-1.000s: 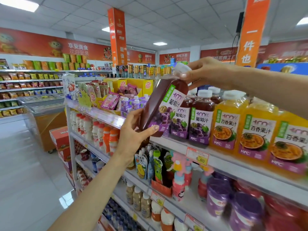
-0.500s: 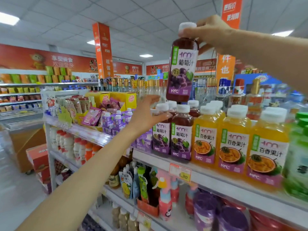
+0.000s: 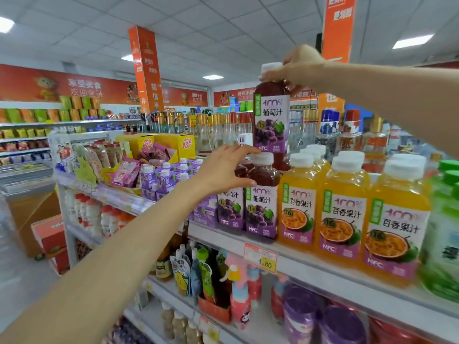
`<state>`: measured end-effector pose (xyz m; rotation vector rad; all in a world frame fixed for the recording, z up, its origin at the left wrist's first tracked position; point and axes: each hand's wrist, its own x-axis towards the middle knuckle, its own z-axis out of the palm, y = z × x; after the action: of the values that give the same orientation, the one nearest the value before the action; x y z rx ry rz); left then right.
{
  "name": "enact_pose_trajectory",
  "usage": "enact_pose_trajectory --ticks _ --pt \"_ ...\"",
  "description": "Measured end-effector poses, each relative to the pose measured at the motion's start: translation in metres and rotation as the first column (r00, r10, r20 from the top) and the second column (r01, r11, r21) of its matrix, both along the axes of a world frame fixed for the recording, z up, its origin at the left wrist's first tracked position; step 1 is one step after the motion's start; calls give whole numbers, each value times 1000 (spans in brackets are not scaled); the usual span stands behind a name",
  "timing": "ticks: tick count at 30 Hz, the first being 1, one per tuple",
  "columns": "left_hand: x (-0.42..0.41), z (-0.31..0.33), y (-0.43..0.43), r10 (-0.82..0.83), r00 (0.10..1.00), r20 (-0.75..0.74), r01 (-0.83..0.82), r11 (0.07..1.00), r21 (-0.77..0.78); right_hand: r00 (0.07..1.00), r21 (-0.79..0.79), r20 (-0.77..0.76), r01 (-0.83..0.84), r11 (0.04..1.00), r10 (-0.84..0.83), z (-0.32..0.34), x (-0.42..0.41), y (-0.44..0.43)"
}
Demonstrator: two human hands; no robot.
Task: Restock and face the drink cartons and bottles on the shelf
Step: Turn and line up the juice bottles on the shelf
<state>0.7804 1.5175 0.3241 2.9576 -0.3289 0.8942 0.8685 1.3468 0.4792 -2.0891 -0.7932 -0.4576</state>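
Observation:
My right hand (image 3: 298, 68) pinches the white cap of a grape juice bottle (image 3: 272, 120) and holds it upright above the top shelf (image 3: 323, 266). Its base hangs just behind the front row. Two more grape juice bottles (image 3: 260, 209) with purple labels stand at the shelf's front edge. My left hand (image 3: 223, 170) curls round the top of the left one, with the thumb on the right one's shoulder. Orange passion fruit juice bottles (image 3: 342, 219) stand in rows to their right.
Small purple drink cartons (image 3: 164, 180) sit left of the grape bottles, green bottles (image 3: 444, 232) at the far right. Glass bottles (image 3: 216, 130) line the back of the shelf. A yellow price tag (image 3: 260, 256) hangs below. Pouches and bottles (image 3: 193, 271) fill the lower shelves.
My right hand lifted the tilted grape bottle upright by its cap, then lowered it a little behind the front row. My left hand let go of it and moved onto the shelf bottles.

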Motion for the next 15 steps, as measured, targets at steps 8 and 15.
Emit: enact_pose_trajectory --ticks 8,15 --pt "0 -1 1 -8 1000 10 8 1000 -20 996 -275 -76 14 961 -37 -24 19 8" --pt "1 -1 1 5 1000 2 -5 1000 -21 977 -520 -181 2 854 -112 -52 32 12"
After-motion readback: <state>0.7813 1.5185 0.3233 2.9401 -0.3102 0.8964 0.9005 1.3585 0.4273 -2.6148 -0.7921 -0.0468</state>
